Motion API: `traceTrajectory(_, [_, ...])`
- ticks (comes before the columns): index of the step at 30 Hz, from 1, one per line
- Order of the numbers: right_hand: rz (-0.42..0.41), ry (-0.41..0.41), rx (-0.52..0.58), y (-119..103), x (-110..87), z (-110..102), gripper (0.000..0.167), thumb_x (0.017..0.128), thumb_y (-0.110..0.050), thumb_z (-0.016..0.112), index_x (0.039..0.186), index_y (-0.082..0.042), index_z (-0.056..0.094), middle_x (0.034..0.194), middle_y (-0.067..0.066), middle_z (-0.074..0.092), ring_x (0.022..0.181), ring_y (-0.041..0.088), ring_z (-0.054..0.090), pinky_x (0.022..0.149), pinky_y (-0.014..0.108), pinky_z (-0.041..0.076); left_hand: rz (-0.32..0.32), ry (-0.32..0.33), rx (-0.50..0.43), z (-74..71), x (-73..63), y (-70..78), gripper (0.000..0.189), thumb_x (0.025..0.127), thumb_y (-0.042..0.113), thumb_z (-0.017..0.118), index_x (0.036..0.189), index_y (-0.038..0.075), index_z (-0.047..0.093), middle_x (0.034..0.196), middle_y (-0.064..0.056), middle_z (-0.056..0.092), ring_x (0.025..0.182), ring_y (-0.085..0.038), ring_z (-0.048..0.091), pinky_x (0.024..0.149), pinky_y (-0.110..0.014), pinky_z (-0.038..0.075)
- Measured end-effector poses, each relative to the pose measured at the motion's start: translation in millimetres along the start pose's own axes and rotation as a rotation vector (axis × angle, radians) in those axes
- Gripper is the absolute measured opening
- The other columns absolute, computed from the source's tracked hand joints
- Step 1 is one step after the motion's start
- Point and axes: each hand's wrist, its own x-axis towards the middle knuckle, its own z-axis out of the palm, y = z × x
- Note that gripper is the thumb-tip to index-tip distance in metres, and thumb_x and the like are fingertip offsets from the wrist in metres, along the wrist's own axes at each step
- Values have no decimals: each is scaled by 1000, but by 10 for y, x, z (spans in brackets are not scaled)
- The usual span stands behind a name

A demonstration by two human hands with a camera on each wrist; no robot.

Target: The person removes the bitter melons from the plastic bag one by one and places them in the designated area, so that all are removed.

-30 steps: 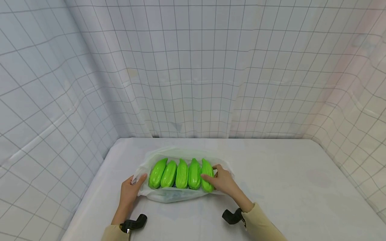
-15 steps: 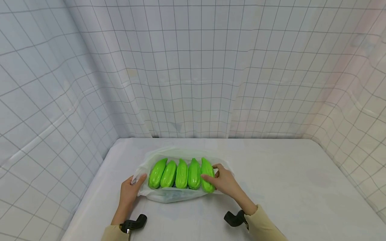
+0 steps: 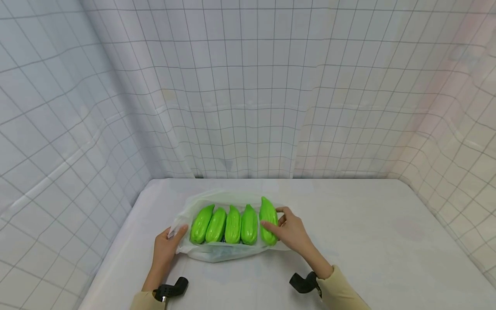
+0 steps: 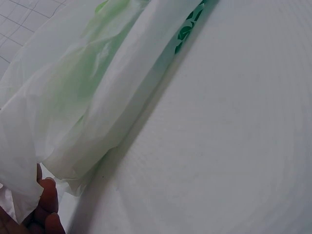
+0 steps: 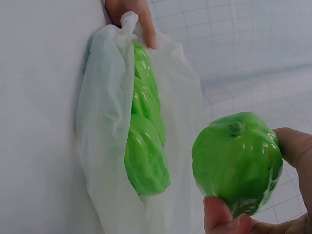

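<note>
A white translucent plastic bag point(image 3: 217, 255) lies on the table with its mouth spread wide. Inside it several glossy green gourds point(image 3: 233, 224) sit side by side, each with a narrow tip pointing to the far side. My left hand point(image 3: 164, 249) grips the bag's left edge; in the left wrist view the curled fingers point(image 4: 48, 195) hold the thin plastic. At the bag's right end my right hand point(image 3: 290, 230) holds one gourd point(image 3: 268, 215) between thumb and fingers. The right wrist view shows this gourd point(image 5: 239, 161) end-on, raised apart from the others.
A white-covered table point(image 3: 368, 241) extends to the right of the bag. White gridded curtains point(image 3: 248, 107) hang behind it and on both sides. Green print point(image 4: 187, 29) shows on the bag's outside. A black wrist-worn camera point(image 3: 302, 283) sits on the right wrist, another on the left.
The right hand has raised its gourd and shifted it slightly right, opening a gap from the neighbouring one. The left hand stays on the bag's edge.
</note>
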Motion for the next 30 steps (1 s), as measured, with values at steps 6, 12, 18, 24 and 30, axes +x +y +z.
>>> traceTrajectory(6, [-15, 53, 9, -2, 0, -51, 64, 82, -42, 73, 125, -2, 50, 76, 3, 55, 53, 14, 55, 50, 32, 43, 8, 1, 2, 16, 16, 10, 62, 87, 47, 65, 118, -6, 60, 110, -19, 62, 79, -12, 53, 66, -23, 44])
traceTrajectory(12, [-25, 104, 39, 2, -7, -102, 62, 81, -41, 74, 124, -4, 52, 76, 4, 56, 53, 14, 55, 49, 32, 43, 1, -9, -9, 30, 24, 18, 63, 86, 48, 65, 117, -6, 60, 107, -17, 63, 79, -12, 52, 66, -23, 44])
traceTrajectory(18, [-9, 147, 44, 24, -9, -157, 64, 80, -43, 75, 126, -5, 51, 79, 5, 56, 55, 14, 55, 50, 31, 44, 4, -5, 7, 40, 29, 18, 62, 86, 48, 66, 116, -7, 61, 108, -18, 63, 80, -13, 52, 67, -23, 43])
traceTrajectory(24, [-6, 172, 44, 38, -7, -210, 63, 80, -43, 74, 125, -4, 52, 81, 6, 55, 58, 13, 54, 51, 30, 43, 7, 2, 39, 25, 18, 2, 62, 86, 49, 66, 114, -7, 61, 106, -17, 63, 80, -14, 51, 68, -23, 42])
traceTrajectory(30, [-7, 197, 44, 65, -4, -245, 65, 79, -45, 74, 126, -5, 52, 82, 6, 55, 60, 13, 54, 51, 29, 44, 17, 14, 41, 0, -3, -15, 59, 87, 47, 66, 111, -7, 62, 98, -14, 63, 76, -14, 50, 65, -24, 42])
